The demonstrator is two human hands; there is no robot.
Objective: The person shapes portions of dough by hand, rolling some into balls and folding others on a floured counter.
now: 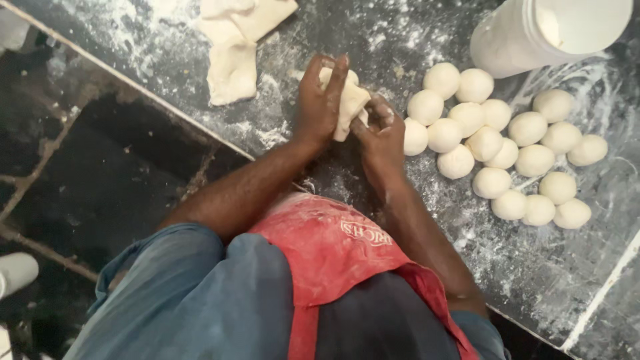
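Note:
A pale lump of dough (349, 105) is pressed between both hands above the dark, floured countertop (533, 273). My left hand (321, 100) lies flat along its left side, fingers pointing away from me. My right hand (380, 132) pinches its near right end. Several round dough balls (497, 143) lie clustered on the counter just right of my right hand. A larger flattened slab of dough (233, 47) lies at the far left of the counter.
A white plastic tub (533, 33) stands at the far right, behind the dough balls. The counter's edge (200, 127) runs diagonally, with dark floor to its left. I wear a red apron (333, 247) over blue clothing.

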